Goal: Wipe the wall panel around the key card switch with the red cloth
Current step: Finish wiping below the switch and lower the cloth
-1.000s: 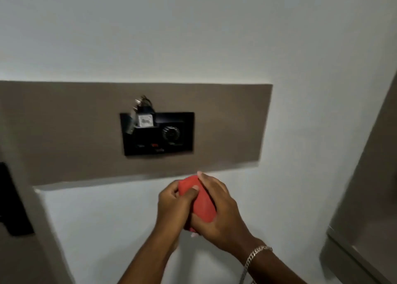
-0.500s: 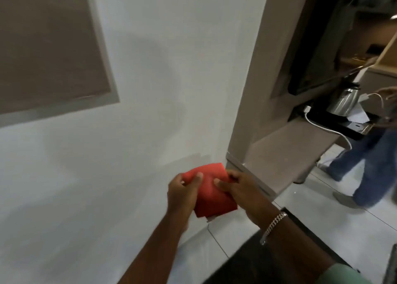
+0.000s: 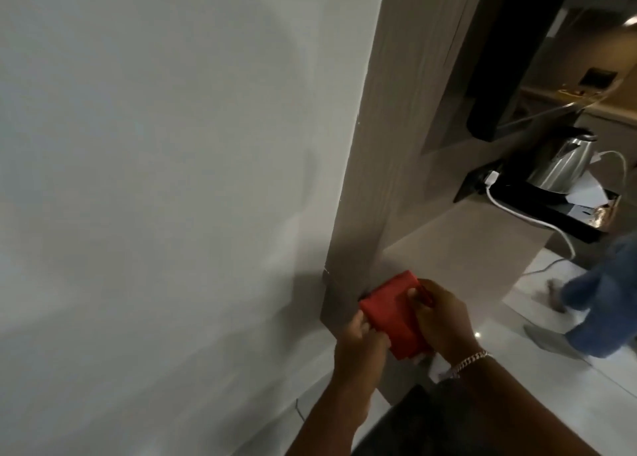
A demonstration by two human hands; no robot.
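Observation:
The folded red cloth (image 3: 393, 312) is held low in front of me by both hands. My left hand (image 3: 358, 347) pinches its lower left edge. On the cloth's right side my right hand (image 3: 443, 321), with a silver bracelet at the wrist, presses its thumb on top. The cloth hangs beside the corner of a beige wooden upright (image 3: 386, 145). The brown wall panel and the key card switch are out of view; only the plain white wall (image 3: 172, 180) fills the left.
A beige shelf (image 3: 482, 249) juts out to the right of the upright, carrying a black tray (image 3: 537, 204) with a steel kettle (image 3: 562, 162) and a white cable. Another person's legs in jeans (image 3: 599, 304) stand on the tiled floor at right.
The view has swung right and down, away from the panel and switch, which have left the frame. Both hands keep hold of the cloth and have shifted their fingers on it.

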